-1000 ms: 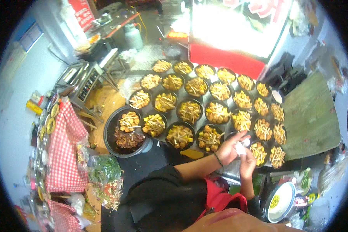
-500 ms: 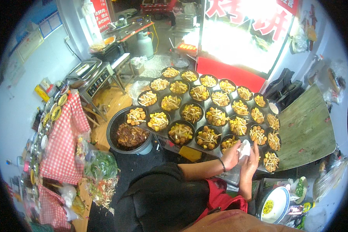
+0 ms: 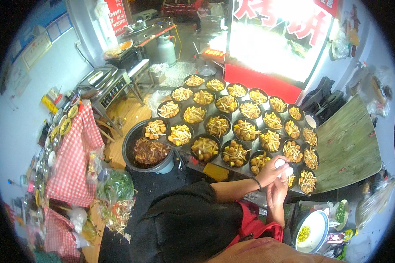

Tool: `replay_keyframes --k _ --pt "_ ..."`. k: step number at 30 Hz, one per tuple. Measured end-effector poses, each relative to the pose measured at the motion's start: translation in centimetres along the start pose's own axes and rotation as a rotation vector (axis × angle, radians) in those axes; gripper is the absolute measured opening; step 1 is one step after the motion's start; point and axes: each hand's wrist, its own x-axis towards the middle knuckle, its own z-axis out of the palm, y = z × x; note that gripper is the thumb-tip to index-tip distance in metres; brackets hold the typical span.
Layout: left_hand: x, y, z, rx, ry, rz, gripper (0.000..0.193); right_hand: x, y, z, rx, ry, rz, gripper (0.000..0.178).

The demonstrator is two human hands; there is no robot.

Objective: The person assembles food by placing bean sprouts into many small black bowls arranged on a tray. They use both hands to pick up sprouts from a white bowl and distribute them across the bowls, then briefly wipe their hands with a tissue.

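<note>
My left hand [image 3: 267, 175], with a dark band at its wrist, is closed on a soft white wad [image 3: 286, 170] like tissue or cloth; its exact kind I cannot make out. Just below it, my right hand [image 3: 277, 191] is closed on the same wad, the two hands almost touching. Both are above the near edge of a metal table [image 3: 189, 151]. Close by stand black bowls of food, one bowl [image 3: 260, 162] left of my hands and another bowl [image 3: 307, 181] to their right. They hold pale strips, yellow chunks and browned balls.
Rows of similar bowls cover the table. A large tub of dark meat [image 3: 150, 152] stands at its left corner. A greenish board [image 3: 353, 147] lies to the right, a white basin [image 3: 314, 232] lower right. Farther off are a lit glass cabinet [image 3: 272, 48] and a gas cylinder [image 3: 166, 51].
My hands have drawn closer together and the left has turned over the wad. The white material looks more bunched up now. The bowls have stayed in place.
</note>
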Motion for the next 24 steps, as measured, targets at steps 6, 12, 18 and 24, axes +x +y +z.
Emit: replay_keyframes --k 6,12,18,24 --pt "1.1 -1.1 -0.6 0.315 -0.026 0.12 0.018 -0.8 -0.3 -0.1 -0.02 0.062 0.033 0.043" --pt "1.5 -0.9 -1.5 0.732 -0.132 0.304 0.025 -1.3 0.2 -2.7 -0.009 -0.039 0.022 0.045" --pt "1.2 1.1 -0.3 0.684 -0.208 0.284 0.017 -2.8 -1.8 -2.1 0.032 0.049 0.064 0.057" --pt "-3.6 0.8 3.5 0.437 -0.379 0.331 0.041 -3.2 -5.2 -0.3 0.318 0.01 0.05 0.066"
